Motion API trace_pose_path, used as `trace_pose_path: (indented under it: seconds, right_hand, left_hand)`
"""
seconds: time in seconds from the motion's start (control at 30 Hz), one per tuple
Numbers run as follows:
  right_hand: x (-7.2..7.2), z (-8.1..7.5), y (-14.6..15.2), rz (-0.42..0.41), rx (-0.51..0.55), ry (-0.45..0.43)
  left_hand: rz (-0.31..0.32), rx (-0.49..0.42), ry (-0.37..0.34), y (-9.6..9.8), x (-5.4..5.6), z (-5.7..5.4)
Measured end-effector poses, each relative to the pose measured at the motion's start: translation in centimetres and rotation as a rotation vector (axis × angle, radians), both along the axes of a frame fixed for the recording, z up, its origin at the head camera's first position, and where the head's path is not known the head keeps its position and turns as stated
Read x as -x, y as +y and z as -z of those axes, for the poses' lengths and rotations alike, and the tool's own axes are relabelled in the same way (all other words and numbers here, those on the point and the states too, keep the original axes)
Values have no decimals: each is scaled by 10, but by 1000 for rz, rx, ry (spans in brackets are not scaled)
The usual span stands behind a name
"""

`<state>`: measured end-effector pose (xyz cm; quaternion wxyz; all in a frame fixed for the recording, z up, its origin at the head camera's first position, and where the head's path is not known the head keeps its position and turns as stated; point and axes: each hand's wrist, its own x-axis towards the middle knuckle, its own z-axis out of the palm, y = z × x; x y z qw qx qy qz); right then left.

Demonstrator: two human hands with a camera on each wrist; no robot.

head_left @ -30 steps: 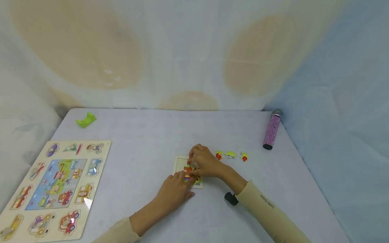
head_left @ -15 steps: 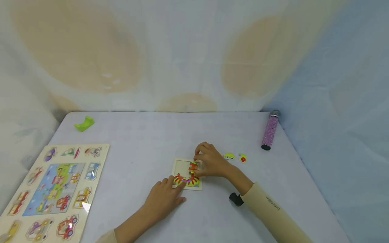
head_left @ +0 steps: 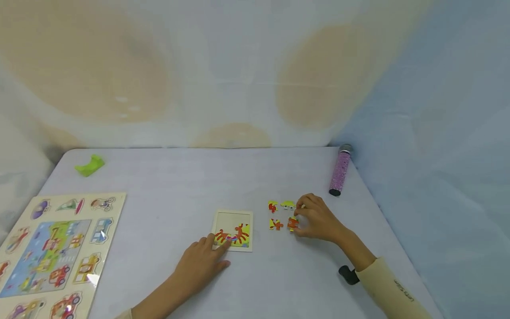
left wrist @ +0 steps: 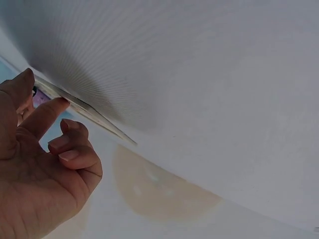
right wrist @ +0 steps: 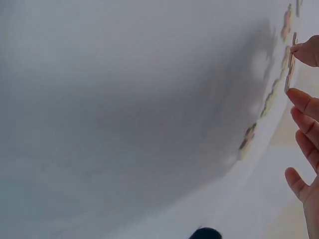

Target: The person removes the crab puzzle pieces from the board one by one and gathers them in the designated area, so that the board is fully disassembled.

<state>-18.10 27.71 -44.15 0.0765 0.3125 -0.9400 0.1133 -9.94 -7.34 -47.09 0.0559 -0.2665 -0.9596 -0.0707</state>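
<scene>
A small square puzzle tray (head_left: 235, 212) lies mid-table, with red, yellow and green pieces (head_left: 239, 237) along its lower part and bare wood above. My left hand (head_left: 201, 263) touches its lower area with an outstretched index finger. In the left wrist view that fingertip (left wrist: 64, 102) meets the tray's edge (left wrist: 92, 110); the other fingers bend loosely. To the right of the tray, my right hand (head_left: 320, 219) pinches an orange-and-yellow puzzle piece (head_left: 293, 223). The right wrist view shows the piece (right wrist: 290, 69) edge-on between thumb and fingertip, close above the table.
Loose puzzle pieces lie beside the right hand: a red one (head_left: 272, 206), a yellow one (head_left: 287, 204) and a red-yellow one (head_left: 276, 224). A large vehicle puzzle board (head_left: 105, 235) is at left, a green curved piece (head_left: 90, 165) behind it, a purple glittery microphone (head_left: 340, 173) back right.
My right hand has moved right, away from the tray, taking the orange puzzle piece with it. My left index finger has stayed on the tray. The head view has shifted slightly.
</scene>
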Motion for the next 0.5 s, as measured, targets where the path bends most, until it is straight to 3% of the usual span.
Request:
trace_pose_path:
  seconds: [0.3,0.5]
  right_hand:
    - [8,15,5,-19,-12,-1]
    - [1,6,-15,6,55,-31]
  left_hand:
    - [-9,-9,12,-5,-3,3]
    - [23,-1,48,-4,0,3]
